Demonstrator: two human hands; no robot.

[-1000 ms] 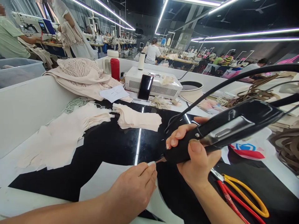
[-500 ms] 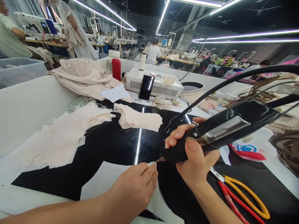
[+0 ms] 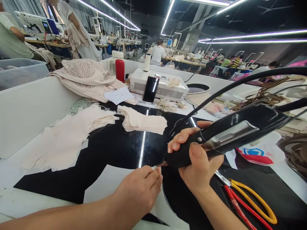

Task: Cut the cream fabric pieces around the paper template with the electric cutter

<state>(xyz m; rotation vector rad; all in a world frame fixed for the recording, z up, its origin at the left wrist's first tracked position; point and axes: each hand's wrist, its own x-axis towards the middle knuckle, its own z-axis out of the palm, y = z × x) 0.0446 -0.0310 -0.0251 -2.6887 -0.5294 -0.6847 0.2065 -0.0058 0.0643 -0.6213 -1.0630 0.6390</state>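
Note:
My right hand [image 3: 200, 163] is wrapped around a black corded hand tool [image 3: 230, 127] with a long metal lever on its side. The tool's narrow tip [image 3: 161, 164] points left and reaches the fingertips of my left hand [image 3: 141, 188]. Those fingers are pinched on a small whitish piece [image 3: 154, 167], mostly hidden by the hand. Under my left forearm lies a white curved sheet [image 3: 105, 182] on the glossy black work surface [image 3: 115, 148]. Scissors [image 3: 249, 198] with one yellow and one red handle lie beside my right forearm.
Stacks of pale cut fabric [image 3: 144, 120] and more fabric pieces [image 3: 57, 137] lie ahead and left. Behind them stand a phone [image 3: 151, 89], a white vented box [image 3: 168, 84] and a red bottle [image 3: 120, 70]. A black cable [image 3: 220, 91] arcs across the right side.
The hand tool and my right hand have shifted slightly left, bringing the tip closer to my left fingertips. My left hand stays nearly in place.

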